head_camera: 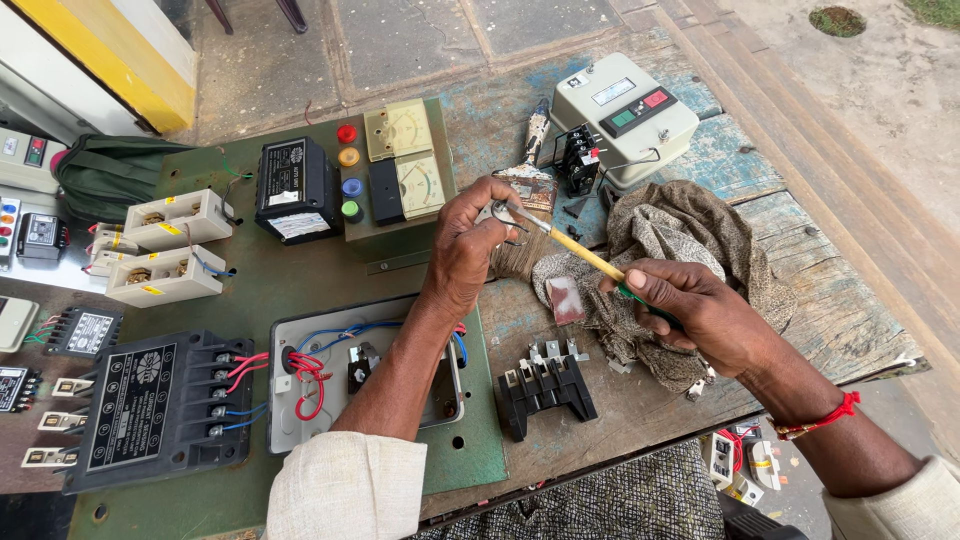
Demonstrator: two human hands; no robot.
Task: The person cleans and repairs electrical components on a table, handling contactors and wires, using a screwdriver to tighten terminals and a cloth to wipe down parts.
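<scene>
My left hand pinches a small metal part above the green panel. My right hand grips a screwdriver with a yellow shaft and green handle. Its tip meets the metal part between my left fingers. A brownish rag lies under my right hand on the wooden table. A black terminal block rests on the wood below my hands. An open switch box with red and blue wires lies under my left forearm.
A green panel carries a black meter box, two dial gauges, coloured push buttons and white fuse holders. A beige starter box and a scraper stand at the back. A black contactor sits at front left.
</scene>
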